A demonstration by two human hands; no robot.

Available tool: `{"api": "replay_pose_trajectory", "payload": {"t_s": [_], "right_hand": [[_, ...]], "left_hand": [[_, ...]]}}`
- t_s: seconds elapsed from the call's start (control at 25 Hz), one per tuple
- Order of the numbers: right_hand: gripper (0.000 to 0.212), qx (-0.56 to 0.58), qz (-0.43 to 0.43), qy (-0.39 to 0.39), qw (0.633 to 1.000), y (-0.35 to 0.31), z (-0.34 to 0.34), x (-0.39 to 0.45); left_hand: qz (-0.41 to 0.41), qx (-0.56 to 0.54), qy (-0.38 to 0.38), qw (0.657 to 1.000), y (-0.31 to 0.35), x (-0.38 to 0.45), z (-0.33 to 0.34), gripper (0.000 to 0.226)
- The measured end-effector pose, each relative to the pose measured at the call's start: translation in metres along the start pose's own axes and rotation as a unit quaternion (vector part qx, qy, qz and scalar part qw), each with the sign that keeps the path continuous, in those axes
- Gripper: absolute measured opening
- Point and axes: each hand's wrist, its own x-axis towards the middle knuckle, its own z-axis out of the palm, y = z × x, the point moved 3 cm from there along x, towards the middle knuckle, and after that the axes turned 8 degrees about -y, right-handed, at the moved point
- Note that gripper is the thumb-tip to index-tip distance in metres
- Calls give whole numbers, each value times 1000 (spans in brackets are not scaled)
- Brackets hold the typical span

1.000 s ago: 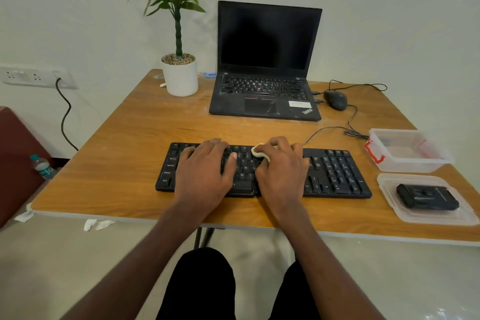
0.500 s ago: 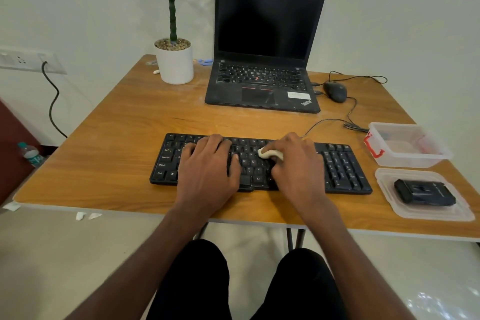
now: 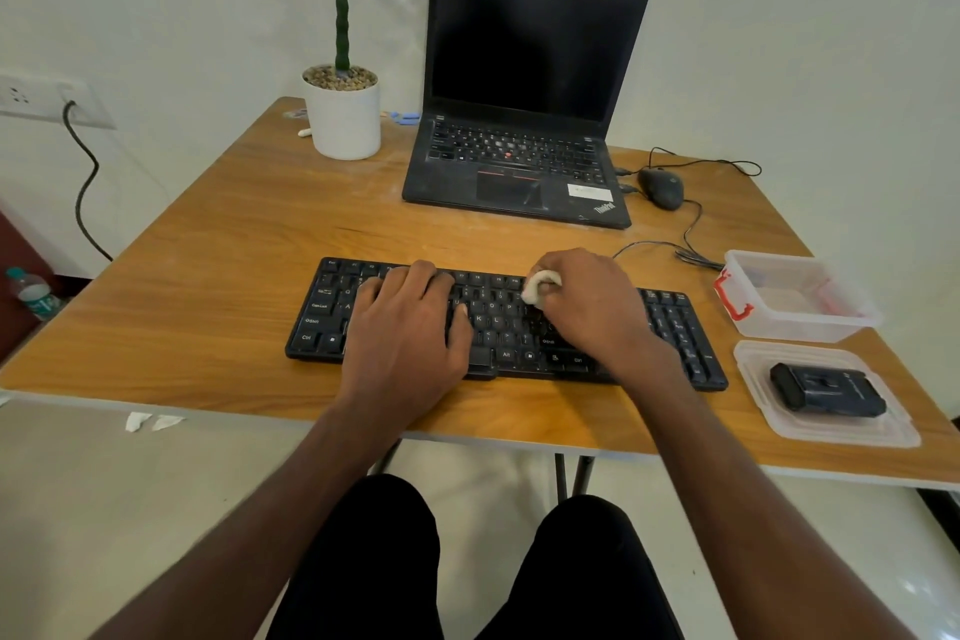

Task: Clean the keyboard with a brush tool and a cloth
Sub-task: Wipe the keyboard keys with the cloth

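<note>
A black keyboard (image 3: 501, 327) lies across the near middle of the wooden table (image 3: 218, 286). My left hand (image 3: 410, 333) rests flat on its left half, fingers spread over the keys, holding nothing. My right hand (image 3: 592, 307) is closed on a small bunched white cloth (image 3: 539, 285), pressed on the keys right of centre. Only a bit of the cloth shows past my fingers. A black brush tool (image 3: 826, 392) lies on a clear plastic lid (image 3: 852, 431) at the right.
An open black laptop (image 3: 519, 172) stands behind the keyboard, with a wired mouse (image 3: 661, 188) and loose cable to its right. A potted plant (image 3: 343, 120) sits at the back left. A clear plastic box (image 3: 795, 296) stands at the right edge.
My right hand has slid the cloth rightwards along the keyboard. My left hand stayed on the left half. The camera has tilted and come closer.
</note>
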Motion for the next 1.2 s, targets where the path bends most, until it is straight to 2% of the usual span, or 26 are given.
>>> {"api": "replay_pose_trajectory", "payload": {"t_s": [0.12, 0.2, 0.32, 0.4, 0.52, 0.6, 0.64, 0.72, 0.8, 0.92, 1.04, 1.12, 1.2], "right_hand": [[20, -134, 79, 60, 986, 25, -13, 3], [21, -85, 44, 81, 992, 24, -13, 10], [18, 84, -77, 4, 993, -8, -1, 16], [17, 72, -90, 18, 993, -14, 8, 17], [18, -43, 15, 145, 988, 20, -5, 16], [19, -36, 61, 177, 982, 51, -11, 14], [21, -6, 55, 182, 982, 56, -9, 12], [23, 57, 2, 178, 982, 43, -1, 14], [22, 86, -77, 118, 986, 13, 7, 18], [22, 27, -159, 52, 986, -3, 13, 17], [23, -39, -102, 70, 991, 27, -1, 12], [26, -76, -21, 119, 990, 47, -16, 6], [31, -67, -5, 171, 983, 49, -21, -2]], "left_hand": [[3, 0, 5, 1000, -1, 0, 0, 43], [3, 2, 4, 1000, -1, 0, 0, 43], [0, 1, 1, 1000, 0, 0, -1, 43], [-5, -2, -1, 1000, 0, 0, -2, 43], [-8, -3, -2, 1000, 0, 1, -1, 44], [-9, -5, -4, 1000, 0, 1, -1, 44], [-11, -5, -5, 1000, 0, 1, -1, 44], [-12, -4, -3, 1000, 1, 1, -2, 44], [-12, 1, -2, 1000, 1, 1, -2, 43], [-16, 6, -4, 1000, 0, 0, -3, 44], [-19, 4, -9, 1000, 0, 1, -2, 45], [-19, 3, -11, 1000, 0, 0, -2, 44], [-16, 1, -6, 1000, 0, 0, -1, 42]]}}
